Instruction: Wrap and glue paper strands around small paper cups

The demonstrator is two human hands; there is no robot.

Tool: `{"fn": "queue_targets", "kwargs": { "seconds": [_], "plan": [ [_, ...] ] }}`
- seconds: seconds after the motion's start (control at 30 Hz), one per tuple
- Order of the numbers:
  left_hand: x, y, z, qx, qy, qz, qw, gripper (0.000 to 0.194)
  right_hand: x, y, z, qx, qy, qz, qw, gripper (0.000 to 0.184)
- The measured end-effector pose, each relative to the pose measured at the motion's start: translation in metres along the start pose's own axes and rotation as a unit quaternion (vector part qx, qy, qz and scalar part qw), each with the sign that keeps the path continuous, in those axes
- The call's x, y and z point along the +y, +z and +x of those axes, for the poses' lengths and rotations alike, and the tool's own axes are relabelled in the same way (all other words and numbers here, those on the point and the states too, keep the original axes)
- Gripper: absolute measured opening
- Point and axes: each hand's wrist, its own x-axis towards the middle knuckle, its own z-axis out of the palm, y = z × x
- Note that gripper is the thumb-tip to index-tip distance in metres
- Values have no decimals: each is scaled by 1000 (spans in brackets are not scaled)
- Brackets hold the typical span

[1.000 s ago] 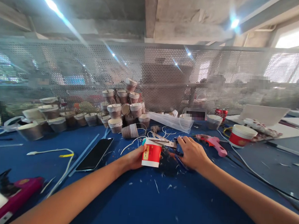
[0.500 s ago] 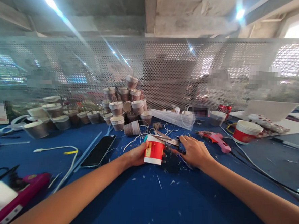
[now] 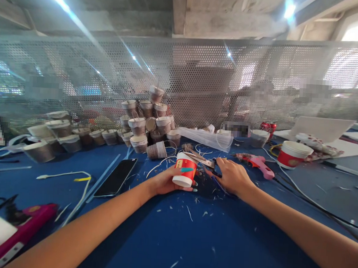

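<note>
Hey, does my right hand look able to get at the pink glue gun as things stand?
Probably yes: the pink glue gun lies close beyond your right hand, with nothing seen standing between. But that hand holds the scissors, so it would likely have to put them down first.

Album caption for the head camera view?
Left hand grips a red-and-white paper cup; right hand holds scissors at its rim, above a scrap-strewn blue tabletop.
</note>
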Motion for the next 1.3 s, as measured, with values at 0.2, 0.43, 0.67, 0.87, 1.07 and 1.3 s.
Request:
{"fn": "queue_targets", "kwargs": {
  "seconds": [0.2,0.43,0.67,0.87,1.07,1.3],
  "plan": [
    [-1,1,0,-4,6,25,1000,34,-2,0,-1,2,-10,0,1000,52],
    [-2,-2,1,-10,4,22,1000,36,-2,-2,-1,14,-12,-11,1000,49],
    [-3,-7,3,-22,12,16,1000,39,-2,-2,-2,22,-13,-19,999,47],
    [-3,-8,3,-6,4,16,1000,39,-2,-3,-2,26,-15,-22,999,46],
    [-2,-6,3,1,12,21,1000,38,0,-3,-1,26,-10,-38,999,47],
    [-2,6,3,54,21,44,997,51,2,-5,0,40,-34,-69,996,52]
  ]
}}
